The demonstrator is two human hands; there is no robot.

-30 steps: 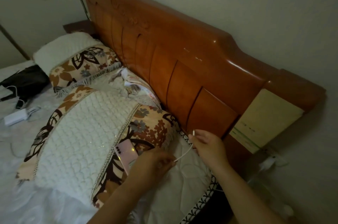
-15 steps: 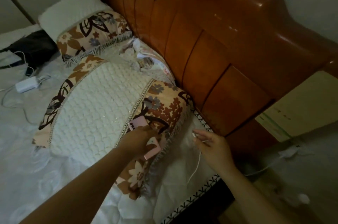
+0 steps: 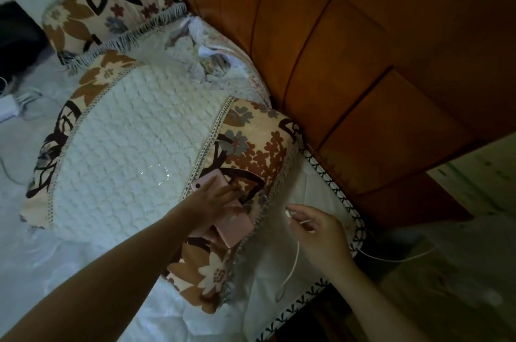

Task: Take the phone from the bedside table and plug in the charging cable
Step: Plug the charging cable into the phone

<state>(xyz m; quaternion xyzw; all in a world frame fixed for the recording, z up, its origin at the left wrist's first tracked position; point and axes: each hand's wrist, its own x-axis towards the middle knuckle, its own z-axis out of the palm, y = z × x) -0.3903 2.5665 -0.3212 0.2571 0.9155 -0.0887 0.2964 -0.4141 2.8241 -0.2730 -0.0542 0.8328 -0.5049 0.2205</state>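
Observation:
A pink phone (image 3: 236,227) lies on the flowered end of the near pillow (image 3: 134,151). My left hand (image 3: 215,199) rests flat on top of it with fingers spread, covering its middle. My right hand (image 3: 318,230) is just right of the pillow's fringe and pinches the white charging cable (image 3: 293,258) near its plug. The plug tip points left toward the phone, a short gap away. The cable hangs down from my right hand over the sheet and trails off to the right over the floor.
A wooden headboard (image 3: 349,62) runs along the back and right. A second flowered pillow (image 3: 106,9) lies at the top left. A white adapter with cables (image 3: 8,107) sits on the sheet at the left edge, beside a dark bag (image 3: 16,40).
The view has dropped closer to the pillow. My left hand has stayed on the phone, flattening over it. My right hand has kept the cable's plug end, now nearer the pillow's fringe.

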